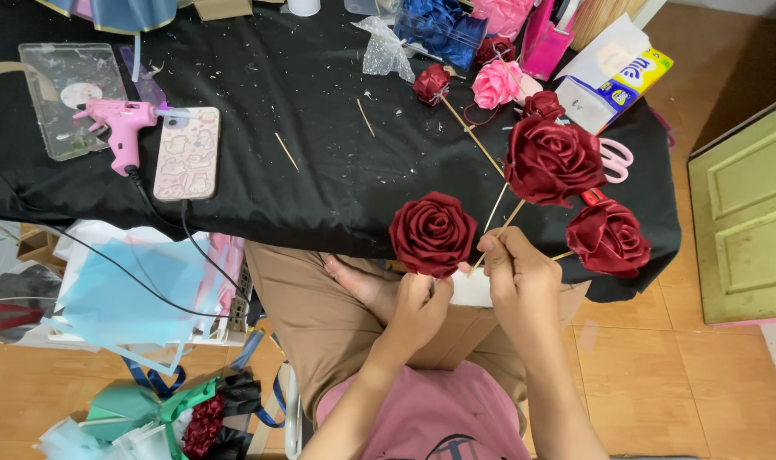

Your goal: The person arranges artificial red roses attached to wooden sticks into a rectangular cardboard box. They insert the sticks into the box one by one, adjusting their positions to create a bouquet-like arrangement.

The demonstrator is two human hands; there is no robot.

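Observation:
My left hand [419,307] grips the base of a dark red ribbon rose [433,233] just below the table edge. My right hand [517,274] pinches thin wooden sticks that carry a large dark red rose [554,159] and another dark red rose [609,238]. Both hands are close together over my lap. A smaller dark red rose on a stick [432,83] and a pink rose [497,83] lie on the black tablecloth [303,128] farther back.
A pink glue gun [122,128] with its black cord rests beside a phone [188,153] and a clear plastic tray [64,94] at the left. Pink scissors [616,160], a tissue box [613,72] and blue ribbon [439,25] sit at the right. Ribbon scraps lie on the floor.

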